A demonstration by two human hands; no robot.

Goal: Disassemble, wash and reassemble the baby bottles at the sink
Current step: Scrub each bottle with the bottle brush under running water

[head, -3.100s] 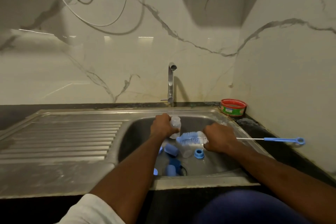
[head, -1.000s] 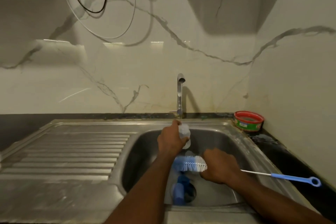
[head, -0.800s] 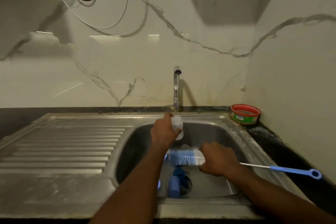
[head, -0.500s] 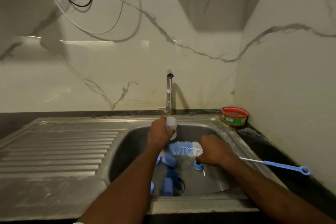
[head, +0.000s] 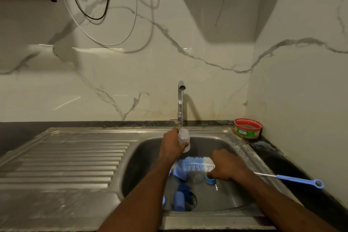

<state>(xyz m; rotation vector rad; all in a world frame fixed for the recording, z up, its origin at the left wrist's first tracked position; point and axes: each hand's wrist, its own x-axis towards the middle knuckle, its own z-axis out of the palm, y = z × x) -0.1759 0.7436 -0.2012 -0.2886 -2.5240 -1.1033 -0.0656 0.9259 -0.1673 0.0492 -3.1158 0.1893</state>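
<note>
My left hand (head: 172, 146) grips a clear baby bottle (head: 184, 138) upright under the tap (head: 180, 102), and a thin stream of water runs into its mouth. My right hand (head: 225, 167) holds the bottle brush (head: 197, 165) by its wire stem; the blue and white bristle head points left, just below the bottle, and the blue handle (head: 299, 180) sticks out over the sink's right rim. On the floor of the steel sink (head: 243, 158) lie several blue parts: a ring (head: 211, 181), caps (head: 178, 200) near the drain, and another clear bottle (head: 196, 177).
A ribbed steel drainboard (head: 66, 160) lies left of the basin. A red-rimmed round tub (head: 247, 128) stands at the back right corner on the dark counter. Cables hang on the marble wall above. A white appliance is mounted top right.
The bottle stays under the running tap in my left hand and the brush stays in my right. Mostly the camera has shifted; the hands hold nearly the same places.
</note>
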